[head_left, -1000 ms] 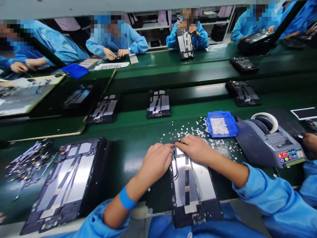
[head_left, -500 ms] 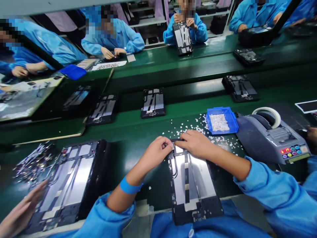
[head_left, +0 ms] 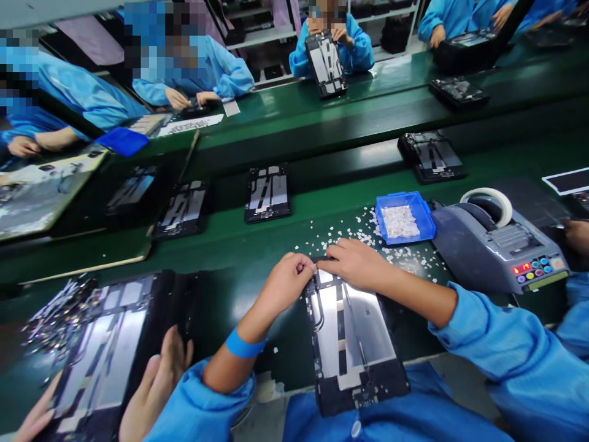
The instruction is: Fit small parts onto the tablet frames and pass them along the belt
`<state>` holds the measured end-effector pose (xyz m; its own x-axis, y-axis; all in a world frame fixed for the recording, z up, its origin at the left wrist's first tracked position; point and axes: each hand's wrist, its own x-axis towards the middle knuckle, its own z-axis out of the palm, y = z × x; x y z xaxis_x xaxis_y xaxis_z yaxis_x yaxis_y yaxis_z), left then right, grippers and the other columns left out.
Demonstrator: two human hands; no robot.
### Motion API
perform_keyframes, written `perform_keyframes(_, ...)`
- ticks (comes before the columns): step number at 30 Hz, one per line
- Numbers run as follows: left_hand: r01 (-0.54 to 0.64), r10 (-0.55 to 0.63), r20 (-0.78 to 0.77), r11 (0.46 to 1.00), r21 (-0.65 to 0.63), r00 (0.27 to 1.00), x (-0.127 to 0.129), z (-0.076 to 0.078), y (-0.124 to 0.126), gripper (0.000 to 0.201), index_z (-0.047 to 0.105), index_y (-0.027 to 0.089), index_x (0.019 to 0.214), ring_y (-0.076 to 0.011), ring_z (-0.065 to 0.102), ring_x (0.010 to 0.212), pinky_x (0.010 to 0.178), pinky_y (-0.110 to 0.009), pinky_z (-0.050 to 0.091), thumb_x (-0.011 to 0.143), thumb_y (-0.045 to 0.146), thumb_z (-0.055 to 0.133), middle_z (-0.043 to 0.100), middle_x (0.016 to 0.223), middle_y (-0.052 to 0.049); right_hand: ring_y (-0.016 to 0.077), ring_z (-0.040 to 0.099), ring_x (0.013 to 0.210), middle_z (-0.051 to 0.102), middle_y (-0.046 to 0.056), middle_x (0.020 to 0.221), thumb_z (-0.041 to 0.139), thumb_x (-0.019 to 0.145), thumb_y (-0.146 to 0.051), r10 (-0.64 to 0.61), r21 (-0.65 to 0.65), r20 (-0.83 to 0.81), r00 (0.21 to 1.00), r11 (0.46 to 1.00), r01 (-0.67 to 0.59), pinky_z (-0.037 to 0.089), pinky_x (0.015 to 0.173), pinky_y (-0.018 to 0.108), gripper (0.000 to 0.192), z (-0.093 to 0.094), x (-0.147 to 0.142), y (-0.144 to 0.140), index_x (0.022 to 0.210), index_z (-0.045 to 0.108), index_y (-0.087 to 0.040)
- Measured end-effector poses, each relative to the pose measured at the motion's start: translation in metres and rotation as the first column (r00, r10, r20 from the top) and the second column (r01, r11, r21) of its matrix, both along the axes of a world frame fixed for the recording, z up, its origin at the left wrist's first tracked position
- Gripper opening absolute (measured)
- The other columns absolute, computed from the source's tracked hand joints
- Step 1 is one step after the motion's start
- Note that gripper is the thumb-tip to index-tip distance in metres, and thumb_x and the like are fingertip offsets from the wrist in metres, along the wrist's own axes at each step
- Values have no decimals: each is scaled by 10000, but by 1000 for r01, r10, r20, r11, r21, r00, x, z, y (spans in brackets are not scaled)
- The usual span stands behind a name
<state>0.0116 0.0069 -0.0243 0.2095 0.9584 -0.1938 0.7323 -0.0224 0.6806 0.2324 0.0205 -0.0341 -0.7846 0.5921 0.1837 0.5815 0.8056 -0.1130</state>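
Left of device (head_left: 373,328), co-worker's hands (head_left: 159,383) now

Single head cam's looking forward and down, sitting pretty close over the tabletop (head_left: 234,270), facing the shelves (head_left: 260,38) opposite.

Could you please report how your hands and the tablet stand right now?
Left hand at tablet's far left corner; right hand over its far edge. Tablet's insides showing, near end overhanging table. White scraps scattered just beyond right hand.
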Motion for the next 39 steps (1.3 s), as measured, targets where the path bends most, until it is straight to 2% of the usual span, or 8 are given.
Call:
perform_keyframes(12, -69, 78, -53, 986, 154, 996, 9, -11, -12, 135, 589, 217, 771, -208, 535, 805, 728, -336, 395, 893, 238, 536, 569, 807, -20, 228, 462, 902, 632, 81, 1005, 525, 1015, -143, 10, -19, 2, 1000, 1000, -10, 289, 704, 345, 310, 0, 0, 1, 1256, 691, -245)
perform_keyframes(15, -175, 177, 0, 972, 158, 984, 9, -16, -13, 42, 559, 221, 828, -197, 529, 808, 724, -323, 396, 851, 239, 590, 544, 826, -2, 231, 466, 905, 634, 76, 990, 535, 1014, -152, 6, -14, -6, 1000, 1000, -6, 289, 709, 346, 315, -3, 0, 1, 1268, 689, -257)
perform_keyframes(19, -350, 351, 174, 936, -40, 920, 11, -23, -8, 195, 520, 220, 880, -158, 494, 718, 635, -279, 373, 750, 229, 664, 486, 781, 38, 230, 469, 912, 640, 79, 1015, 536, 1016, -163, 2, 11, -28, 1000, 1000, -2, 294, 719, 346, 319, -7, 1, 1, 1279, 685, -266)
perform_keyframes(23, -377, 421, 326, 906, -192, 846, 17, -30, -3, 159, 504, 216, 854, -130, 470, 646, 594, -254, 361, 739, 187, 610, 458, 717, 56, 229, 472, 916, 646, 80, 1036, 517, 1028, -180, 6, 22, -53, 999, 1000, -5, 309, 736, 343, 311, -13, 4, 1, 1273, 689, -265)
perform_keyframes(28, -381, 392, 324, 919, -100, 861, 21, -28, -5, 159, 525, 213, 889, -151, 534, 726, 677, -267, 441, 766, 220, 626, 518, 769, 33, 222, 490, 914, 659, 89, 1026, 502, 1028, -170, 24, 23, -79, 997, 999, -23, 337, 755, 335, 312, -17, 2, 5, 1258, 701, -238)
perform_keyframes(31, -351, 327, 246, 934, 63, 913, 18, -22, -17, 325, 583, 212, 1046, -208, 577, 964, 894, -358, 480, 737, 221, 683, 601, 1030, -38, 220, 532, 919, 689, 92, 1046, 491, 1036, -185, 17, 41, -161, 987, 999, -11, 378, 785, 343, 297, -14, 5, 3, 1217, 723, -227)
perform_keyframes(35, -421, 384, 216, 893, 162, 898, 5, -25, -54, 497, 532, 211, 1324, -259, 561, 1150, 1031, -449, 459, 851, 333, 625, 546, 1332, -128, 233, 609, 1043, 721, 102, 1151, 460, 1032, -188, -205, -81, -447, 871, 979, 188, 452, 916, 381, 313, -3, 29, -32, 1202, 723, -197)
perform_keyframes(39, -386, 368, 250, 922, 28, 896, -11, -36, -111, 517, 509, 201, 1421, -254, 612, 1094, 995, -431, 504, 945, 401, 497, 590, 1275, -135, 260, 675, 1028, 730, 112, 1137, 486, 1019, -303, -588, -441, -350, 729, 790, 426, 518, 915, 402, 331, -1, 63, -98, 1249, 699, -197)
